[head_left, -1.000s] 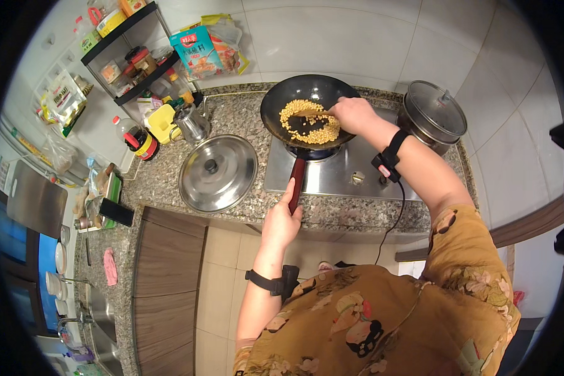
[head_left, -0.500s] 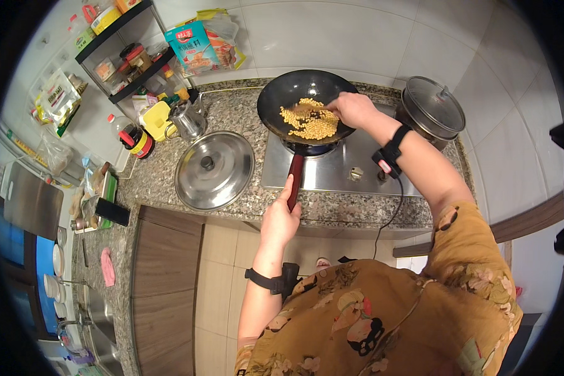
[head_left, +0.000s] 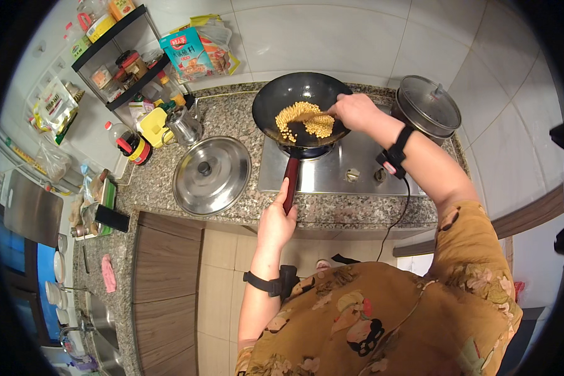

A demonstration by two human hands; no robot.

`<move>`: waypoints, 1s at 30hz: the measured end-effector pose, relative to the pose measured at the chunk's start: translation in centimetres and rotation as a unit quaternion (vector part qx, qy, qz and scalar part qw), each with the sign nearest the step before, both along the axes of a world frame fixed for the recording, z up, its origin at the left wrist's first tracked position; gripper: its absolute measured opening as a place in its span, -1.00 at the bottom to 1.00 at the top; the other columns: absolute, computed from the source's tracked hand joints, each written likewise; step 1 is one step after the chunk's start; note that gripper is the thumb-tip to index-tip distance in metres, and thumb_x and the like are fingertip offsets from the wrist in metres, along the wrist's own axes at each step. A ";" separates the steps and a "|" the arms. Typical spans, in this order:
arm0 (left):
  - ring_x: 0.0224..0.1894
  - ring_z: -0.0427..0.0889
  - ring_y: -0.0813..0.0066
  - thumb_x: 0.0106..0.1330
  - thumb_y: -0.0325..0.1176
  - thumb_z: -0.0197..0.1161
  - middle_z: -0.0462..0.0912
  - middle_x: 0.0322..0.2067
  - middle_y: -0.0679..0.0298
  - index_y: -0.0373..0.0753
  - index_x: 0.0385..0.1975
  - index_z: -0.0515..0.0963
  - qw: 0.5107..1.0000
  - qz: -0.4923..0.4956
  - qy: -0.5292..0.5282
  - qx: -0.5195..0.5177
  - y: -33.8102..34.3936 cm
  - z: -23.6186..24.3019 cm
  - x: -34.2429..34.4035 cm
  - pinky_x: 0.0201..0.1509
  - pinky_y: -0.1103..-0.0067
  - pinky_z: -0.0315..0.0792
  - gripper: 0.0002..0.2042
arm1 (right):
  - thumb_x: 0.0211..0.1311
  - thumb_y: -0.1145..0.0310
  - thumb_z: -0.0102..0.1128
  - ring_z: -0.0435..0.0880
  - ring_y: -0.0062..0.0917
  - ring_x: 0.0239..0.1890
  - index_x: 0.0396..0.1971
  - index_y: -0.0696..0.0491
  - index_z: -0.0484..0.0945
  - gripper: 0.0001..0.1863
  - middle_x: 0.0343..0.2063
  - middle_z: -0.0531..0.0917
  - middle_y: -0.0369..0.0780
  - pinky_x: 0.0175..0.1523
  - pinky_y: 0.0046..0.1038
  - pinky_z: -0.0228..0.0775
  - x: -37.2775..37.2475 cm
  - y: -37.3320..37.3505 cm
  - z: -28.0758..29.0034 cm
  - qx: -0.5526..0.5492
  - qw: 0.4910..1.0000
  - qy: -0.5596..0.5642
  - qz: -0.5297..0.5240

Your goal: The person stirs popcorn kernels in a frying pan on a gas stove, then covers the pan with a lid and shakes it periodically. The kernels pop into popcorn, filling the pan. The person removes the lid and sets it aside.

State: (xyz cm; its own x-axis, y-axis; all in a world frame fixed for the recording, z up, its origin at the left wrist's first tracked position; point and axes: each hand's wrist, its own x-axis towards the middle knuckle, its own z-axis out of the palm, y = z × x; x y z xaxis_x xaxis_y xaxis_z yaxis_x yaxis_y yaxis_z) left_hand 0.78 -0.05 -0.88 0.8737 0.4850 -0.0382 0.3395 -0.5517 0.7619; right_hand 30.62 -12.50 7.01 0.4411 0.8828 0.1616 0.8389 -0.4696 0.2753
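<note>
A black wok (head_left: pixel 269 106) sits on the burner of a steel gas stove (head_left: pixel 332 175). Yellow kernels that look like soybeans or corn (head_left: pixel 321 127) lie in its bowl. My left hand (head_left: pixel 277 220) is wrapped around the wok's dark red handle (head_left: pixel 292 178), index finger stretched along it. My right hand (head_left: pixel 357 111) reaches over the wok's right rim, closed on a brown spatula (head_left: pixel 307 116), which looks wooden. Its blade rests among the kernels; its grip end is hidden in my fingers.
A steel lid (head_left: pixel 222 182) lies on the granite counter left of the stove. Behind the stove's right side stands a lidded pot (head_left: pixel 429 109). A metal jug (head_left: pixel 183 125), a sauce bottle (head_left: pixel 130 144) and a spice rack (head_left: pixel 122 94) are at the left. A cable (head_left: pixel 400 219) hangs from my right wrist.
The spatula has swept through the kernels, opening a dark bare patch at the wok's lower middle. My left hand still grips the handle. The whole view has shifted slightly.
</note>
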 end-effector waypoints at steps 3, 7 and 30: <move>-0.26 0.69 -0.07 0.23 -0.41 0.22 0.67 -0.35 -0.13 0.10 0.39 0.23 1.000 0.007 0.004 -0.002 0.1 0.1 -0.4 -0.14 0.23 0.55 -0.33 | 0.13 0.34 0.15 0.72 -0.27 -0.22 -0.38 -0.10 0.73 -0.84 -0.38 0.72 -0.20 -0.21 -0.23 0.58 1.9 0.0 0.3 -0.033 0.999 -0.011 -0.030; -0.25 0.68 -0.07 0.23 -0.41 0.22 0.68 -0.34 -0.12 0.11 0.39 0.23 0.999 0.009 -0.037 0.017 0.6 -1.2 -0.5 -0.13 0.23 0.55 -0.33 | 0.09 0.33 0.20 0.69 -0.24 -0.27 -0.29 -0.17 0.74 -0.80 -0.44 0.69 -0.19 -0.21 -0.20 0.55 -1.8 -2.9 4.0 -0.077 0.996 0.050 -0.019; -0.20 0.69 -0.05 0.24 -0.39 0.22 0.68 -0.29 -0.11 0.14 0.40 0.21 1.000 0.010 -0.013 -0.010 0.5 -0.6 -0.6 -0.09 0.24 0.55 -0.32 | 0.09 0.39 0.16 0.73 -0.24 -0.21 -0.37 -0.02 0.71 -0.84 -0.29 0.69 -0.14 -0.18 -0.24 0.60 1.5 -0.3 1.5 -0.087 0.996 0.013 -0.033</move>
State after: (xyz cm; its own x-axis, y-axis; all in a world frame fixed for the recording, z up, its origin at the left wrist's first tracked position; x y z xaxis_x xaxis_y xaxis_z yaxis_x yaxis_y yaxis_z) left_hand 0.20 0.42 -1.50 0.8642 0.5025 -0.0255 0.3310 -0.5295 0.7810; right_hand 32.13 -12.84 8.49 0.5009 0.8655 -0.0038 0.8156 -0.4705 0.3367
